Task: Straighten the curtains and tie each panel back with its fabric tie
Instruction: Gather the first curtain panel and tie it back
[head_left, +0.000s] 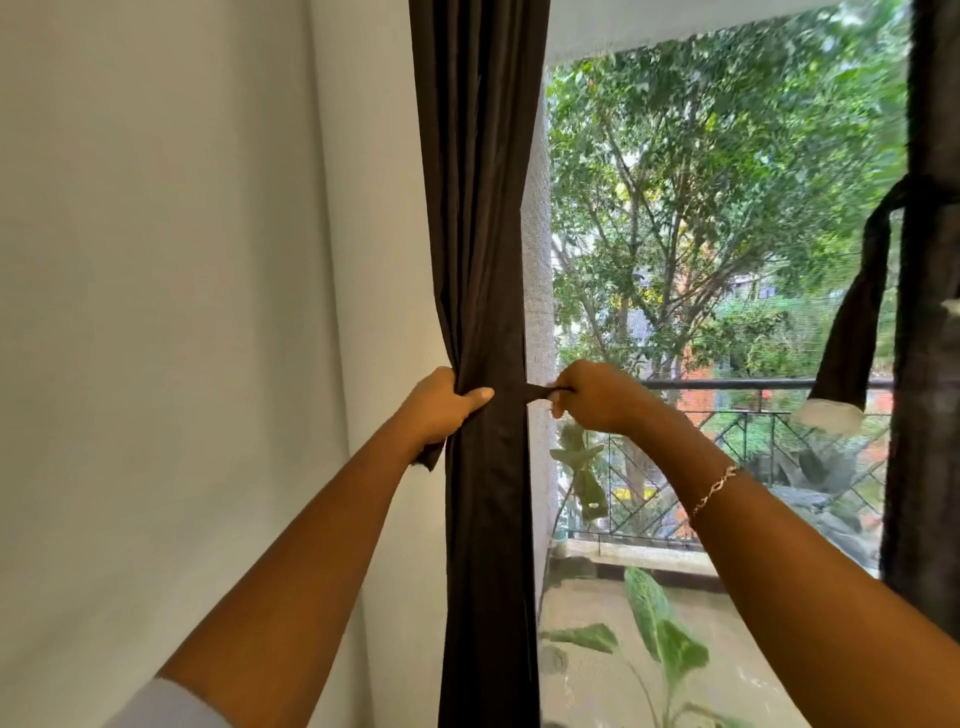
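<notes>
A dark brown curtain panel (480, 208) hangs gathered in the middle of the view. My left hand (441, 405) grips its left side at waist height, thumb pressed across the front folds. A short end of dark fabric hangs under this hand. My right hand (592, 397) pinches the fabric tie (537, 392), which stretches taut from the panel's right edge. At the far right a second dark panel (930, 364) hangs gathered, with its own tie (857, 301) wrapped round it and the tie's end hanging loose.
A white wall (182, 312) fills the left side. A sheer white strip (537, 260) runs beside the panel. Behind the window are a balcony railing (753, 384), trees and leafy plants (660, 634).
</notes>
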